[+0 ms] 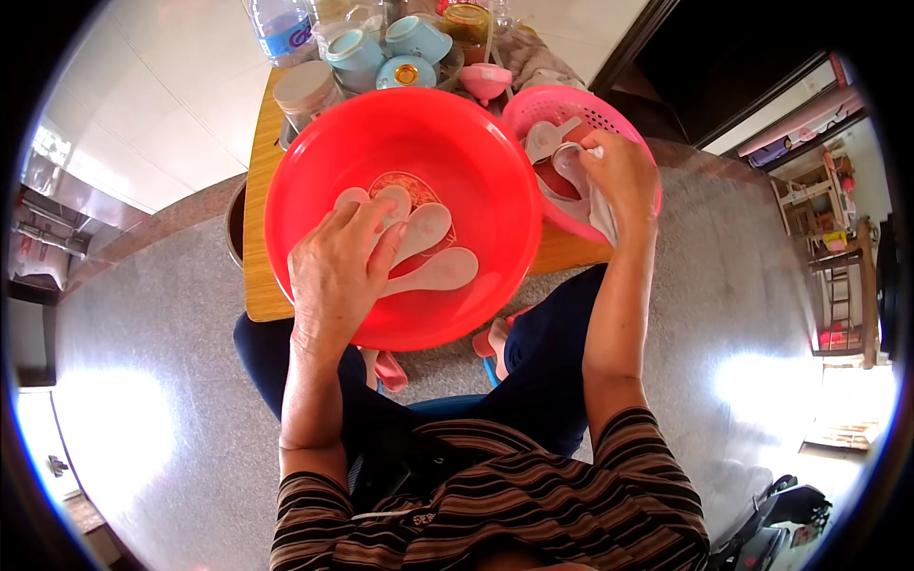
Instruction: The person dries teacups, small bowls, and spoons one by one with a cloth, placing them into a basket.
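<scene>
Seemingly part done and part left, the work divides white spoons (447, 269) in the red basin (405, 119) under the left hand (333, 259), loosely spread, grip unclear, from more spoons (543, 141) in the pink colander (592, 110), where the right hand (621, 173) pinches a white cloth (600, 211).

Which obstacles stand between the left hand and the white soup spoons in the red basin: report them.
Nothing visible does. The left hand is already over the rim of the red basin, its fingers right at the white soup spoons.
</scene>
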Available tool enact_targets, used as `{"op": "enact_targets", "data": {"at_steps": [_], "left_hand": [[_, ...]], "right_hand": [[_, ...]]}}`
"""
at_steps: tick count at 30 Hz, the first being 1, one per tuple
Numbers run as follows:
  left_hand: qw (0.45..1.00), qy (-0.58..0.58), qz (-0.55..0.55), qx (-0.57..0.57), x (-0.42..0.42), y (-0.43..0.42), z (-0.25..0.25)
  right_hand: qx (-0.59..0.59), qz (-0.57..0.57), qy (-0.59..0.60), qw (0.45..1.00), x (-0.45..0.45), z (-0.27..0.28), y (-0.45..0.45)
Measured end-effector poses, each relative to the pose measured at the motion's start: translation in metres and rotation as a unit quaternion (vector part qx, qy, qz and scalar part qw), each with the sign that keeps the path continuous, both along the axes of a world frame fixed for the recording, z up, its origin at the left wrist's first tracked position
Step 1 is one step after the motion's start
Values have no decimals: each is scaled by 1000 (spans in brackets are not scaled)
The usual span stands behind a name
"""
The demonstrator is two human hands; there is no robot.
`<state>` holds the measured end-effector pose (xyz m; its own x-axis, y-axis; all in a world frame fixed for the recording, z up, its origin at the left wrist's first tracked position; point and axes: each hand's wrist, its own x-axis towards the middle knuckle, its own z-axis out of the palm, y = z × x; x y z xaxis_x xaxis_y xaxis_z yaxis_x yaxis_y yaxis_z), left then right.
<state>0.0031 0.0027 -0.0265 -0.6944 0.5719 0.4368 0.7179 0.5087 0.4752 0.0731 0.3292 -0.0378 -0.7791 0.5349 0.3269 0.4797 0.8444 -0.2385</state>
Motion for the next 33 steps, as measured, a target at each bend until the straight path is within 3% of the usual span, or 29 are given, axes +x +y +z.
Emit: {"op": "enact_targets", "data": {"at_steps": [16, 19, 21, 22, 24, 25, 27, 28, 30, 31, 33], "left_hand": [[1000, -9, -7, -10, 1, 0, -6], [1000, -7, -9, -10, 2, 0, -2], [1000, -11, -22, 19, 4, 0, 1], [1000, -11, -18, 20, 5, 0, 3], [986, -88, -69, 123, 8, 3, 5], [986, -88, -68, 122, 11, 5, 7], [943, -201, -149, 220, 20, 9, 10], [943, -199, -150, 220, 26, 11, 10], [877, -365, -183, 254, 35, 13, 10], [877, -364, -181, 255, 34, 10, 11], [803, -513, -221, 209, 32, 4, 13]], "right_hand": [[36, -4, -40, 999, -2, 3, -8], [66, 11, 59, 996, 1, 17, -19], [88, 78, 279, 953, 6, 37, -30], [88, 81, 279, 953, 9, 47, -42], [-99, 128, 395, 904, 16, 60, -73], [-100, 128, 395, 904, 15, 59, -84], [-262, 267, 401, 836, 14, 56, -106], [-265, 290, 372, 841, 14, 55, -115], [-267, 314, 343, 844, 10, 53, -133], [-272, 322, 333, 844, 8, 53, -142], [-277, 332, 321, 843, 3, 51, -148]]}}
